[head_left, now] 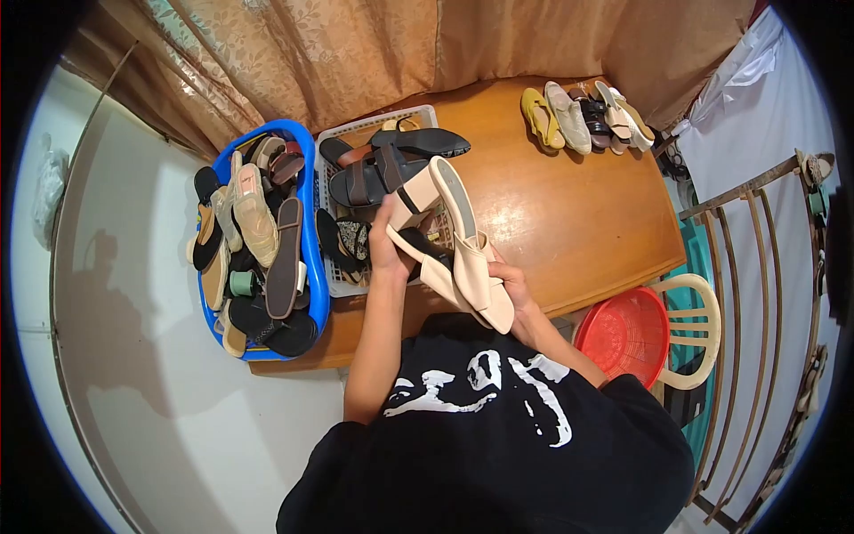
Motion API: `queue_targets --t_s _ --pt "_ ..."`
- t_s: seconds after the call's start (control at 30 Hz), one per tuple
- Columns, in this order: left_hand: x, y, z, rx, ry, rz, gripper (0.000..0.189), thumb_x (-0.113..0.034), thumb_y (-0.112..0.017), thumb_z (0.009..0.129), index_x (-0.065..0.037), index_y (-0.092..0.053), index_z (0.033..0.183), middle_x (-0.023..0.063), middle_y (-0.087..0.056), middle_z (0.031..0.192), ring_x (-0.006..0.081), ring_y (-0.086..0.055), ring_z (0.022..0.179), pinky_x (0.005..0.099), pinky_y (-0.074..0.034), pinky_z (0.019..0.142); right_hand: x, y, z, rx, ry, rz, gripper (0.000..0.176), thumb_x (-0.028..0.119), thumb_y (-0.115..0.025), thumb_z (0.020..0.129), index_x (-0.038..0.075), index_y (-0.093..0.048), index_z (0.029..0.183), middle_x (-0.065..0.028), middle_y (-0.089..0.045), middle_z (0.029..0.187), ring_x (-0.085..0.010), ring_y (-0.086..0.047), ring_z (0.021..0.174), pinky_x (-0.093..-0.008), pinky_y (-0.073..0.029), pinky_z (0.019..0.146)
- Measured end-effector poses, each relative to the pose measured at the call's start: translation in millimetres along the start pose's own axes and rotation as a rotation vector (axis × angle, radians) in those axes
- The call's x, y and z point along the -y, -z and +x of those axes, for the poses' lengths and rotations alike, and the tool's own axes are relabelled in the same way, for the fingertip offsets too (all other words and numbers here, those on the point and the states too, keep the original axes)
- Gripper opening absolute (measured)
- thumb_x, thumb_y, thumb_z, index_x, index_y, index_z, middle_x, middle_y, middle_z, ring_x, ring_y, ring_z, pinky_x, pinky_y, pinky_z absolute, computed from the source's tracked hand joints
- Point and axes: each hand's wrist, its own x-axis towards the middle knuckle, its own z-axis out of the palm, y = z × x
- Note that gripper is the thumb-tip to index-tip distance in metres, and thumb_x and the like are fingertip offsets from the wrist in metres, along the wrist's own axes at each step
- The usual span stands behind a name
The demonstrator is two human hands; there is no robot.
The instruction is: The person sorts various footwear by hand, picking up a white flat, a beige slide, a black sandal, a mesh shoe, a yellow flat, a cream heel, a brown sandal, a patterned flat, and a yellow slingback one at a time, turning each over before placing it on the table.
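Observation:
A pair of cream heeled sandals is held together in front of my chest, over the table's near edge. My left hand is closed round the heel end of the sandals. At their front straps, my right hand grips the side, its fingers partly hidden. Just behind the sandals stands a white basket with dark sandals, among them a black one with wide straps. To its left, a blue basket is heaped with mixed shoes.
Wooden table under the baskets. At its back right, a row of shoes, including a yellow pair. A red basket sits on a cream chair at the right, beside a wooden rack. Brown curtain behind.

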Motion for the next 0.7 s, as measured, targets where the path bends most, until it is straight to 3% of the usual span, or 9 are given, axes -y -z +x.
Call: queue_targets --t_s 0.13,0.23,0.33,0.5,0.6,0.7 --pt "-7 -7 3 0.001 -0.012 0.031 0.025 -0.031 -0.066 0.095 -0.011 -0.059 0.107 0.0091 -0.066 0.106 0.0255 -0.066 0.108 0.0447 -0.057 0.096 1 -1 4 -0.03 0.009 -0.079 0.065 0.006 -0.062 0.088 0.006 -0.04 0.15 -0.0135 -0.062 0.131 -0.0249 -0.064 0.116 -0.039 -0.051 0.105" --pt "-20 -10 0 0.162 0.009 0.075 0.025 -0.028 -0.068 0.094 -0.011 -0.058 0.109 0.0106 -0.066 0.109 0.026 -0.067 0.104 0.0445 -0.059 0.093 3 4 5 -0.016 -0.007 -0.123 0.065 0.005 -0.062 0.088 0.006 -0.04 0.149 -0.0136 -0.061 0.132 -0.025 -0.063 0.118 -0.0389 -0.05 0.106" --pt "-30 -20 -5 0.136 0.024 0.189 0.03 -0.027 -0.069 0.094 -0.008 -0.059 0.114 0.0118 -0.067 0.109 0.026 -0.069 0.099 0.0422 -0.061 0.086 7 -2 2 0.008 -0.027 -0.15 0.063 0.005 -0.062 0.088 0.005 -0.042 0.147 -0.0132 -0.061 0.131 -0.025 -0.063 0.119 -0.0382 -0.049 0.107" --pt "-21 0 6 0.11 0.029 0.112 0.041 -0.028 -0.071 0.092 -0.003 -0.061 0.122 0.0129 -0.069 0.108 0.0253 -0.071 0.092 0.0371 -0.063 0.079 17 -26 -1 -0.011 -0.037 -0.287 0.055 0.008 -0.063 0.09 0.003 -0.045 0.141 -0.0117 -0.061 0.129 -0.0228 -0.063 0.116 -0.0349 -0.049 0.104" --pt "-16 2 5 0.052 0.073 0.077 0.042 -0.03 -0.072 0.091 -0.001 -0.063 0.121 0.0131 -0.069 0.106 0.0246 -0.071 0.091 0.0352 -0.062 0.078 19 -15 9 -0.012 0.117 -0.829 0.045 0.013 -0.062 0.095 0.002 -0.049 0.136 -0.0119 -0.061 0.129 -0.0212 -0.062 0.113 -0.034 -0.05 0.096" --pt "-11 10 7 0.035 0.107 0.09 0.047 -0.031 -0.071 0.091 0.002 -0.063 0.123 0.0144 -0.071 0.106 0.0245 -0.072 0.089 0.0325 -0.062 0.077 30 -23 9 -0.144 0.456 -1.225 0.037 0.017 -0.062 0.098 0.001 -0.053 0.13 -0.0127 -0.062 0.126 -0.0197 -0.061 0.112 -0.0334 -0.052 0.089"
